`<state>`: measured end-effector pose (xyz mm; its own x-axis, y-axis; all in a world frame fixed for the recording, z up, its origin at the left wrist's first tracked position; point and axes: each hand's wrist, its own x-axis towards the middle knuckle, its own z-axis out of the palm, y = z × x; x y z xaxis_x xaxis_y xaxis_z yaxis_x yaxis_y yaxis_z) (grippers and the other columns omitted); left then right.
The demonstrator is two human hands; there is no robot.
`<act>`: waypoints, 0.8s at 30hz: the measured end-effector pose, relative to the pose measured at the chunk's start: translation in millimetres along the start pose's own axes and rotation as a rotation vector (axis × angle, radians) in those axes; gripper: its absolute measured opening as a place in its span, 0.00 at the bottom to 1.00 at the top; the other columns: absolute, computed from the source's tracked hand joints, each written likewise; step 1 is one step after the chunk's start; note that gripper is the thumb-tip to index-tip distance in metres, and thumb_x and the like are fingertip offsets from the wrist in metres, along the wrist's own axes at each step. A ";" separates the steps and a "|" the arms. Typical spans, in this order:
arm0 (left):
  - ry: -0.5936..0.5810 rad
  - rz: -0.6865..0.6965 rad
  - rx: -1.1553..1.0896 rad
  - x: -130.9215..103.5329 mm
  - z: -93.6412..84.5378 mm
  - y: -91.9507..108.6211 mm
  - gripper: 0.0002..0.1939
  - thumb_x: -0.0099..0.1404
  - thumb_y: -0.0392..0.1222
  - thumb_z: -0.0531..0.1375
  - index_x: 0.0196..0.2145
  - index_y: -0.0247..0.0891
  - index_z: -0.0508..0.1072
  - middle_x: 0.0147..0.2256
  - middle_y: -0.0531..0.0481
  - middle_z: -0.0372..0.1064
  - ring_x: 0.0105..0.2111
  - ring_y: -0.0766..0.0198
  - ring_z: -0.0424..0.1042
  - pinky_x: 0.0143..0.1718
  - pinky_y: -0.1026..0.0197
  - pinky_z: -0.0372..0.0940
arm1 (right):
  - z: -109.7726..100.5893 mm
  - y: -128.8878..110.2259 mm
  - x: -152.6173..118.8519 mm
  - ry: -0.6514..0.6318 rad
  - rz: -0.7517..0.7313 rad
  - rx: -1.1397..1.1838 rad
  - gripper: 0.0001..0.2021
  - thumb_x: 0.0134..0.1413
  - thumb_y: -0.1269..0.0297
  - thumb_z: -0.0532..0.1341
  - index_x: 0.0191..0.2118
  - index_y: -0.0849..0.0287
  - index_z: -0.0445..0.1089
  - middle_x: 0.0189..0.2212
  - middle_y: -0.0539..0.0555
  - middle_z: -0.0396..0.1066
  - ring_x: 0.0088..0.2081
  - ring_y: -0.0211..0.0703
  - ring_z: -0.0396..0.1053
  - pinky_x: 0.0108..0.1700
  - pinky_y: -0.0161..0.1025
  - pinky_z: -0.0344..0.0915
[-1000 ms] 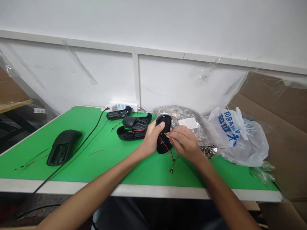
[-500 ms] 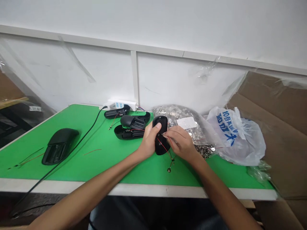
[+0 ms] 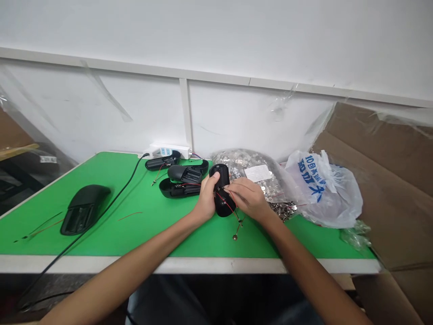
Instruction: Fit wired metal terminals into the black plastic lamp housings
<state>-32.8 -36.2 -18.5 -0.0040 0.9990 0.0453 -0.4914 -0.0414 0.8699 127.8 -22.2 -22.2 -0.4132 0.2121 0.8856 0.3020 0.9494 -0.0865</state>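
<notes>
A black plastic casing [image 3: 224, 205] is held upright above the green table by my left hand [image 3: 207, 196], thumb on its front and fingers behind. My right hand [image 3: 248, 195] pinches a thin red wire [image 3: 233, 197] at the casing's middle, its fingertips touching the right side. From the casing, red and dark wires hang down to a small round metal piece [image 3: 235, 237]. Behind my left hand lie more black casings with wires, one of them an open shell [image 3: 171, 188], another with a battery slot [image 3: 181, 173].
The green table [image 3: 135, 239] holds a black casing [image 3: 84, 207] and loose wires at left, with a black cable crossing. Behind stand a power strip [image 3: 172, 150], a clear bag of metal parts [image 3: 233, 158] and a white bag [image 3: 341, 198]. Cardboard [image 3: 382, 180] leans at right.
The view has shifted a little, so most things sit slightly further left. The casing has tilted somewhat in my left hand, showing more of its inside. My right hand stays at its middle.
</notes>
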 end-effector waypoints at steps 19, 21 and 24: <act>0.002 0.178 0.060 -1.6 8.7 6.6 0.22 0.59 0.62 0.66 0.34 0.37 0.79 0.32 0.47 0.78 0.37 0.53 0.79 0.40 0.55 0.74 | -6.9 -7.8 6.2 -0.096 0.081 -0.028 0.09 0.70 0.72 0.56 0.48 0.54 0.71 0.40 0.56 0.77 0.43 0.48 0.75 0.45 0.47 0.74; 0.013 0.186 0.066 -1.9 8.8 6.2 0.22 0.59 0.61 0.66 0.34 0.38 0.78 0.32 0.49 0.77 0.36 0.55 0.78 0.39 0.56 0.74 | -7.7 -7.8 7.2 -0.126 0.092 -0.022 0.09 0.71 0.72 0.56 0.48 0.54 0.70 0.40 0.56 0.77 0.43 0.47 0.74 0.45 0.46 0.74; 0.031 0.188 0.073 -1.9 8.7 4.5 0.21 0.59 0.60 0.67 0.32 0.38 0.77 0.31 0.50 0.76 0.35 0.57 0.77 0.38 0.58 0.73 | -9.1 -7.9 8.4 -0.170 0.120 0.003 0.08 0.71 0.73 0.56 0.47 0.54 0.69 0.41 0.57 0.76 0.44 0.46 0.74 0.45 0.45 0.74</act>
<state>-27.4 -38.5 -10.4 -0.1172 0.9736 0.1958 -0.4150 -0.2271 0.8810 129.8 -30.0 -9.9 -0.5133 0.3600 0.7790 0.3559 0.9153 -0.1885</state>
